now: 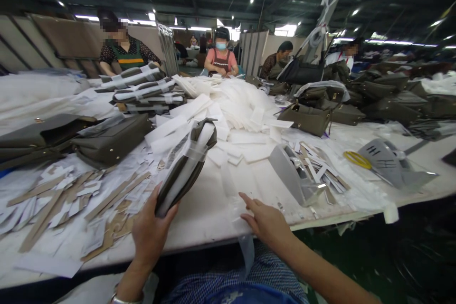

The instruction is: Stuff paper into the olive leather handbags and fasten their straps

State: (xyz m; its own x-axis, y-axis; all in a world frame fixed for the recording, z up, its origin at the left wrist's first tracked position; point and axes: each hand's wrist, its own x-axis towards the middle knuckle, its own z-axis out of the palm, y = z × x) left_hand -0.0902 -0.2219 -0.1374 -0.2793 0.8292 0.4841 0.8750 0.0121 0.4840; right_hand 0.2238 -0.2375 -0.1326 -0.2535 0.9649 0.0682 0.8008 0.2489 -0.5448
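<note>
My left hand [151, 230] grips the near end of a long bundle of grey-olive straps wrapped in white paper and clear film [187, 164], which slants up and away over the table. My right hand [265, 221] rests at the table's front edge with the forefinger stretched out, touching a clear plastic strip [242, 228] that hangs over the edge. Nothing is held in the right hand.
The white table [210, 209] carries brown card strips [53, 204], a heap of white paper pieces [235, 104], olive handbags [306, 116], dark bags [110, 142], a grey plastic holder [294, 173] and yellow-handled scissors [358, 160]. Several people sit at the far side.
</note>
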